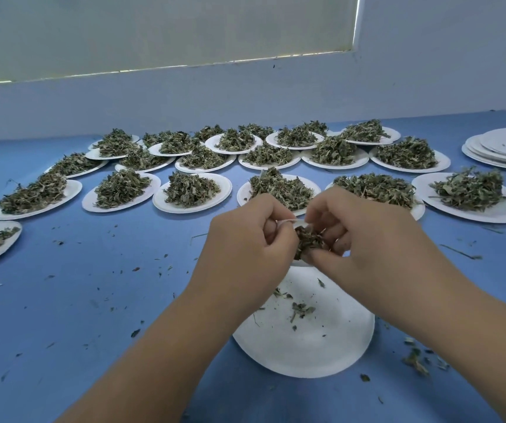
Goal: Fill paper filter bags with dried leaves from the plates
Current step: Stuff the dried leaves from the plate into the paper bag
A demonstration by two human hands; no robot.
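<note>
Over the nearly bare plate [322,355], the left hand [245,239] curls round what seems to be the mostly hidden bag [290,221], the right hand [364,239] pinches a wad of leaves [308,241] at its mouth, and the next move is pushing them in without spilling.

Leaf clump [306,241] apparently in white filter bag [288,221] above near-empty plate [303,340].

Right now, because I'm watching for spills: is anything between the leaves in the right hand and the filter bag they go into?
Nothing visible does. The right hand pinches the dried leaves right against the white rim of the filter bag, which the left hand holds. The rest of the bag is hidden.
</note>
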